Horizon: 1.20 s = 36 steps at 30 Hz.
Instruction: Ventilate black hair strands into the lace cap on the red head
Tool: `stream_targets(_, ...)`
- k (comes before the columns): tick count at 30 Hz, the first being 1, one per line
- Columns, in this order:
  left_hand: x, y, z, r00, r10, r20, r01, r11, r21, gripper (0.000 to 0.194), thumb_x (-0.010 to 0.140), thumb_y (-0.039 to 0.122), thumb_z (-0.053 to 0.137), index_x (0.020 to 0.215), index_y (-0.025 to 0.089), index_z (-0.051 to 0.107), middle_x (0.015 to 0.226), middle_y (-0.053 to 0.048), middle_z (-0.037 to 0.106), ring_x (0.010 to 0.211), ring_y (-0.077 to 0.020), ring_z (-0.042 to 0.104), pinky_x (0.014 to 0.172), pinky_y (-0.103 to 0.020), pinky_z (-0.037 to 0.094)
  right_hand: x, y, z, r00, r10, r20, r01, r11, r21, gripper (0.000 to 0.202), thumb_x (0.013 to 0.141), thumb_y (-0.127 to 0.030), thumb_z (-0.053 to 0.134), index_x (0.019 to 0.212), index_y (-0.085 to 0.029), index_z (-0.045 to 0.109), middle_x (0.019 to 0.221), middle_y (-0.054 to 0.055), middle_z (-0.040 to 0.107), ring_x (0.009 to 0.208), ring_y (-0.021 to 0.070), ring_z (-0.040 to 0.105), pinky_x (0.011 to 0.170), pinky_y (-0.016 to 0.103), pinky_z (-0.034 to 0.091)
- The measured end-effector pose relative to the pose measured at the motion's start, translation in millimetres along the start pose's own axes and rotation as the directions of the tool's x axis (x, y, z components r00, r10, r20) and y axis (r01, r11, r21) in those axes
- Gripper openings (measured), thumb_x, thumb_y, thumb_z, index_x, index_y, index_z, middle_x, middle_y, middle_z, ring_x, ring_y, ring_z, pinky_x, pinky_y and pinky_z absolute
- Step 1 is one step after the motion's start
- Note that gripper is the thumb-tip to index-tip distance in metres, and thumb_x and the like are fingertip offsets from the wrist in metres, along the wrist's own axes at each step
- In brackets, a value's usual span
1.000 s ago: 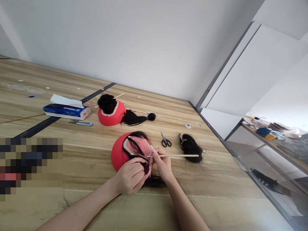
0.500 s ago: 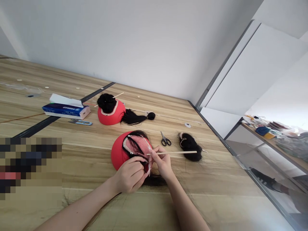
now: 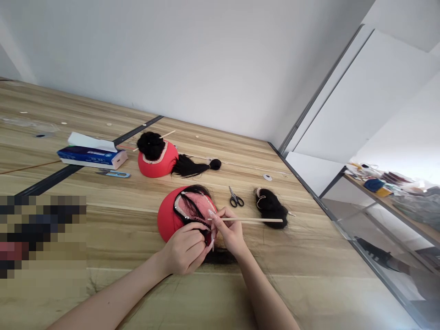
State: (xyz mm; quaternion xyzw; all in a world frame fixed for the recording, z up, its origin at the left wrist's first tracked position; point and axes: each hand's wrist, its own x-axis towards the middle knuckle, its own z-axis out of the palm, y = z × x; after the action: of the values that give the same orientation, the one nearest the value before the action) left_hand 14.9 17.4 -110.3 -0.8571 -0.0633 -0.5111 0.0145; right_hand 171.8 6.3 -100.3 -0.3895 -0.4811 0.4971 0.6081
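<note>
A red dome-shaped block (image 3: pixel 167 220) lies on the wooden table (image 3: pixel 309 256) with a pink lace wig cap (image 3: pixel 201 208) and black hair pinned over it. My left hand (image 3: pixel 185 250) presses on the hair at the cap's near edge, fingers curled and pinching strands. My right hand (image 3: pixel 230 231) grips a thin wooden stick (image 3: pixel 254 220) whose tip points left onto the lace, its long end reaching right.
A second red block with black hair (image 3: pixel 158 158) lies farther back. Small scissors (image 3: pixel 235 199) and a loose black hairpiece (image 3: pixel 271 207) lie to the right. A blue tissue box (image 3: pixel 91 156) and clippers (image 3: pixel 113 173) are at left. The table's right edge drops to a shelf (image 3: pixel 388 188).
My right hand has shifted slightly left with the stick, which now lies more level. The view has drifted a little; my left hand stays pressed on the hair.
</note>
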Motion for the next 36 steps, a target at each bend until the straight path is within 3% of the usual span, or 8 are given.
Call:
stream_targets(15, 1, 0, -0.5, 1.000, -0.003, 0.004, 0.003, 1.000, -0.006, 0.018, 0.083, 0.000, 0.051, 0.072, 0.015, 0.054, 0.062, 0.000, 0.056, 0.059, -0.0114, 0.050, 0.076, -0.036, 0.060, 2, -1, 0, 1.000, -0.027, 0.017, 0.027, 1.000, 0.002, 0.035, 0.082, -0.047, 0.070, 0.068, -0.019, 0.054, 0.051, -0.005, 0.060, 0.035, 0.0079, 0.051, 0.035, 0.019, 0.042)
stream_targets(27, 1, 0, -1.6, 1.000, -0.010, 0.016, 0.010, 1.000, -0.003, 0.019, 0.084, 0.002, 0.049, 0.073, 0.016, 0.053, 0.062, 0.001, 0.056, 0.058, -0.0112, 0.050, 0.077, -0.037, 0.060, 8, -1, 0, 0.996, 0.086, -0.020, -0.085, 0.994, 0.071, 0.045, 0.073, -0.056, 0.075, 0.062, -0.017, 0.055, 0.047, -0.004, 0.060, 0.029, 0.0082, 0.052, 0.029, 0.018, 0.042)
stream_targets(36, 0, -1, -0.5, 1.000, -0.001, 0.009, 0.001, 1.000, -0.006, 0.018, 0.083, 0.001, 0.051, 0.072, 0.016, 0.053, 0.061, 0.000, 0.055, 0.058, -0.0110, 0.048, 0.077, -0.037, 0.060, 11, 4, -3, 0.991, 0.136, -0.009, -0.134, 0.985, 0.108, 0.045, 0.075, -0.058, 0.071, 0.067, -0.014, 0.065, 0.048, -0.002, 0.061, 0.029, 0.0091, 0.051, 0.030, 0.020, 0.043)
